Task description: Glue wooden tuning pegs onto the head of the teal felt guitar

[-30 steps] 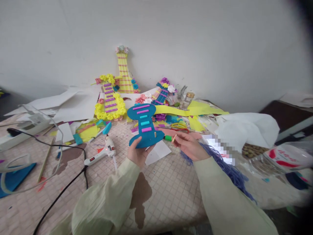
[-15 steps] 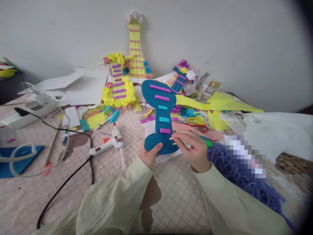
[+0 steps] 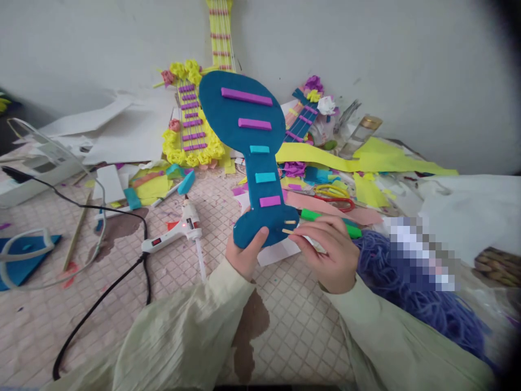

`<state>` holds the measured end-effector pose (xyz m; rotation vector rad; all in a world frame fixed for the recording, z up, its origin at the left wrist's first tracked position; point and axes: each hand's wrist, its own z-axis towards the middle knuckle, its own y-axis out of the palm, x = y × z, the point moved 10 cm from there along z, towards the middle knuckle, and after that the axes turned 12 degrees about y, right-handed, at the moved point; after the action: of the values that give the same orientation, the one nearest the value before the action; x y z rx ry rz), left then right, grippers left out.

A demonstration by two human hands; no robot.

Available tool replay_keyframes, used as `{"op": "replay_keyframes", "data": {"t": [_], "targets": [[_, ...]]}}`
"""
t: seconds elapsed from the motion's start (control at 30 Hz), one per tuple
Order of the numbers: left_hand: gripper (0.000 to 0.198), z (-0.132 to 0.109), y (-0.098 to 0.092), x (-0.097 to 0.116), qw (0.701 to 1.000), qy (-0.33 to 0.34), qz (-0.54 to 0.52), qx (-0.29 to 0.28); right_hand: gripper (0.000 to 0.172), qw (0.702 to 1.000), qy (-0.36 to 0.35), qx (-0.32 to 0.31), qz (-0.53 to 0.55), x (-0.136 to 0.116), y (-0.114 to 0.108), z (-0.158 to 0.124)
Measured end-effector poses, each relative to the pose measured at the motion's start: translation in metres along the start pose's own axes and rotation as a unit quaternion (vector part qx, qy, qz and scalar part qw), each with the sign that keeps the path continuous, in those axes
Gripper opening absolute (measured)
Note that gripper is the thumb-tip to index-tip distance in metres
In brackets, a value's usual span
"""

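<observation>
My left hand (image 3: 247, 251) grips the small end of a dark blue guitar-shaped cutout (image 3: 264, 163), thumb on its front. The cutout is held up and tilted, its large end away from me. Purple strips (image 3: 246, 96) and cyan strips (image 3: 265, 177) lie crosswise down its front. In my right hand (image 3: 331, 250), a short thin wooden stick (image 3: 288, 232) is pinched between thumb and fingertips, its tip by the cutout's small end. Another short stick (image 3: 290, 222) shows at that end's right edge; whether it is fixed there I cannot tell.
A glue gun (image 3: 175, 233) with a black cord rests on the left. Decorated guitar shapes (image 3: 193, 119) lean at the back. Scissors (image 3: 337, 202), a green marker (image 3: 311, 215), purple-blue yarn (image 3: 407, 293) and yellow paper (image 3: 378, 160) lie to the right. A power strip (image 3: 24, 187) sits far left.
The blue cutout has come closer, its large end now higher and further left. My right hand still pinches the stick, and the second stick now shows above it. The view has tipped down.
</observation>
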<state>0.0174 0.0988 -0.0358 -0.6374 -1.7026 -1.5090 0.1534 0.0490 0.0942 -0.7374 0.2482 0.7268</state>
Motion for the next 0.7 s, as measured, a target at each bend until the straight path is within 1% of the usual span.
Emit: {"op": "replay_keyframes", "data": {"t": [0.1,0.17,0.23,0.3,0.37,0.43,0.5,0.6,0.7], "targets": [[0.058,0.0,-0.003,0.003,1.0,0.01,0.003,0.013,0.021,0.998,0.053,0.027,0.032,0.003,-0.006,-0.002],[0.053,0.002,-0.004,0.007,0.999,0.028,0.015,0.014,0.024,0.996,0.082,0.028,0.03,0.006,-0.004,-0.005],[0.042,0.003,-0.007,0.013,0.997,0.049,0.059,0.015,0.027,0.997,0.079,0.021,0.012,0.005,0.0,-0.009],[0.03,0.003,-0.009,0.02,0.989,0.071,0.129,0.015,0.027,0.998,0.06,0.009,-0.005,0.002,0.005,-0.011],[0.02,0.003,-0.007,0.029,0.977,0.094,0.192,0.006,0.025,0.999,0.05,-0.004,-0.01,0.0,0.01,-0.012],[0.013,0.001,-0.003,0.036,0.969,0.107,0.223,-0.004,0.021,0.998,0.058,-0.008,-0.012,0.002,0.012,-0.012],[0.01,-0.001,-0.002,0.04,0.967,0.115,0.226,0.004,0.019,0.997,0.071,0.001,-0.014,0.004,0.012,-0.011],[0.009,-0.005,-0.003,0.044,0.972,0.133,0.193,0.036,0.019,0.997,0.081,0.008,-0.012,0.005,0.012,-0.01],[0.007,-0.007,0.0,0.039,0.98,0.117,0.16,0.033,0.02,0.997,0.08,0.006,-0.008,0.004,0.014,-0.011]]}}
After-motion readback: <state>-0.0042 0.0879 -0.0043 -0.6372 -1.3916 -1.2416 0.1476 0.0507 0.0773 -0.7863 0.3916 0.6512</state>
